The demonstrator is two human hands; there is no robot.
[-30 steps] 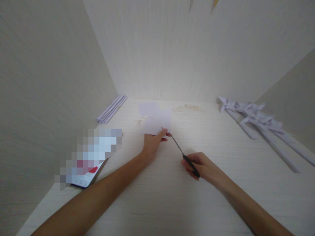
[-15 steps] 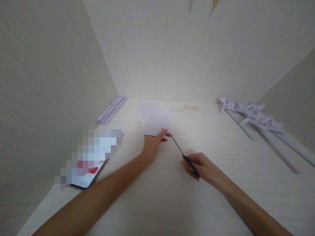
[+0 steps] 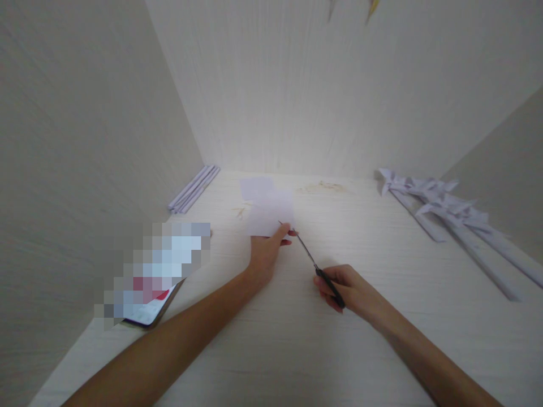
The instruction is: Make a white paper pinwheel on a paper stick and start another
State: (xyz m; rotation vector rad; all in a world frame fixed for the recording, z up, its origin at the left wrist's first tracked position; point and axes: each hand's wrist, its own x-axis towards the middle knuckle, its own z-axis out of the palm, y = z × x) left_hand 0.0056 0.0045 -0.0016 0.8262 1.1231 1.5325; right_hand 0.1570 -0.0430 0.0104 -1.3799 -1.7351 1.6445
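My left hand (image 3: 269,249) pinches the near right corner of a pale lilac sheet of paper (image 3: 271,209), thumb on top and fingers beneath. In my right hand (image 3: 339,282) is a pair of scissors (image 3: 328,285) with black handles and thin metal blades. The blades point up and left to the paper's near edge, close by my left fingers; one tip shows over the sheet. How far the paper sits between the blades I cannot tell. A second lilac paper piece (image 3: 255,186) lies flat behind the sheet, partly overlapped by it.
Several rolled paper sticks (image 3: 194,189) lie by the left wall. A phone (image 3: 153,308), its screen mostly blurred out, rests at the left. Several folded-paper pinwheel shapes (image 3: 441,198) on flat paper sticks (image 3: 479,257) lie at the right. Tan marks (image 3: 326,186) show near the back wall.
My left hand and the held paper have shifted slightly toward me and to the right. The scissors and my right hand stay almost in place.
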